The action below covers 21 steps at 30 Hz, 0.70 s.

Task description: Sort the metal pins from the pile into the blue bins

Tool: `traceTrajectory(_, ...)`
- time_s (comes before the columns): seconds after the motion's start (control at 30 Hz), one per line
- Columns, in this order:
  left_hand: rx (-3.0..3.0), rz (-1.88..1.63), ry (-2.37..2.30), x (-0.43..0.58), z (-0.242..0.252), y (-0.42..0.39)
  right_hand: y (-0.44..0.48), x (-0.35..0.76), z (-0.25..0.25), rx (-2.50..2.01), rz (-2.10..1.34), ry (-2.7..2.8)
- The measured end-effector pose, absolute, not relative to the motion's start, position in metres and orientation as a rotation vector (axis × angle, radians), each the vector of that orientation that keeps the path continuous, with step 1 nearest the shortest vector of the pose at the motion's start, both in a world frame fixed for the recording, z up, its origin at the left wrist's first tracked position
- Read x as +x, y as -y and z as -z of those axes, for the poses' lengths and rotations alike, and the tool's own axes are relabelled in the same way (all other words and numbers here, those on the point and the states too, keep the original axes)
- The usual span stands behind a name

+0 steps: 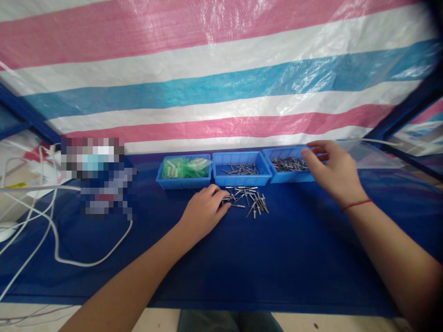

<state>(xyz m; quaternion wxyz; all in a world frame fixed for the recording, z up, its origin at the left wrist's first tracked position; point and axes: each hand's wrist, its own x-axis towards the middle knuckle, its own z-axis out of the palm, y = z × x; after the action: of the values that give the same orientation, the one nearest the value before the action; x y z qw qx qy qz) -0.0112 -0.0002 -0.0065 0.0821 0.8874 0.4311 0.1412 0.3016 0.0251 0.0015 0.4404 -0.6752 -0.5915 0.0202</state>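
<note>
My left hand (205, 210) rests on the blue table (277, 258), fingers curled at the left edge of a loose pile of small metal pins (249, 198). Its fingertips pinch at a pin there. My right hand (332, 173) hovers at the right blue tray (289, 164), which holds several metal pins; the thumb and fingers are bent over the tray's right rim, and I cannot see anything in them. A red thread circles that wrist. The middle blue tray (241, 168) holds a few pins. The left blue tray (184, 171) holds green and clear plastic parts.
A striped pink, white and blue tarp (221, 69) hangs behind the table. White cables (55, 240) trail over the table's left side beside a blurred-out object (98, 173). A clear plastic sheet (372, 157) lies at the right behind my hand.
</note>
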Motion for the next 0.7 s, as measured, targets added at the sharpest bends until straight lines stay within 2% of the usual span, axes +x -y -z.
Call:
traceTrajectory(0.27,2.59,-0.494,-1.232,-0.01,0.007,-0.003,-0.006,0.253,-0.003,-1.415,0.095,1.789)
traceTrajectory(0.5,2.575,-0.587,-1.201,-0.009,0.01,-0.006,0.017,0.21,-0.002,-1.058,-0.194,2.202)
traceTrajectory(0.7,2.468,-0.926,-1.064,-0.003,0.005,-0.003,0.023,0.202,0.005,-1.033,-0.345,2.261)
